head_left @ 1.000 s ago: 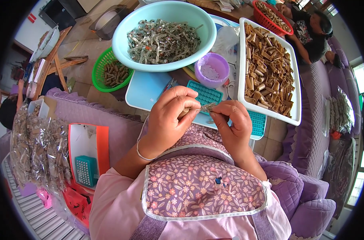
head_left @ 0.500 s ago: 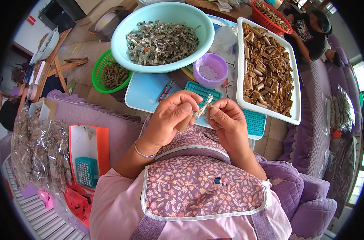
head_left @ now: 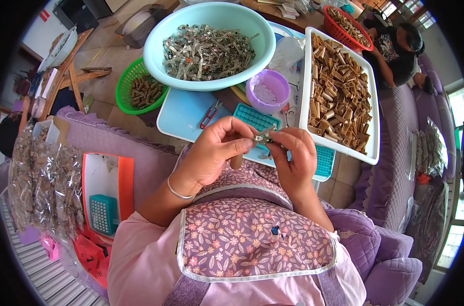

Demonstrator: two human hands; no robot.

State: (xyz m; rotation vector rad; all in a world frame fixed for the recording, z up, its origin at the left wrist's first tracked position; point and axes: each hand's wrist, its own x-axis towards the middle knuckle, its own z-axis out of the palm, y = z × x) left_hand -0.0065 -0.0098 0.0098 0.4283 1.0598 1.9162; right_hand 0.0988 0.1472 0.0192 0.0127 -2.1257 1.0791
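Observation:
In front of my chest, my left hand [head_left: 214, 155] pinches one end of a small shiny piece in clear wrapping [head_left: 263, 138]. My right hand [head_left: 295, 155] grips its other end between thumb and fingers. A short brown tube [head_left: 236, 161] pokes out below my left hand's curled fingers, apparently tucked in them. Just beyond the hands lie a teal tray with round hollows [head_left: 256, 118] and a purple bowl [head_left: 275, 108] with small whitish pieces. Red-handled thread snips [head_left: 210, 115] rest on the light-blue board [head_left: 178, 115].
A light-blue basin [head_left: 155, 61] heaped with clear and silvery pieces stands ahead. At right is a white tray [head_left: 375, 122] of brown curved pieces. A green basket [head_left: 124, 97] and a red basket [head_left: 364, 47] hold brown pieces. Another person [head_left: 395, 48] sits at far right.
My hands have drawn closer together, and the shiny piece has turned from upright to nearly level. The view has shifted slightly.

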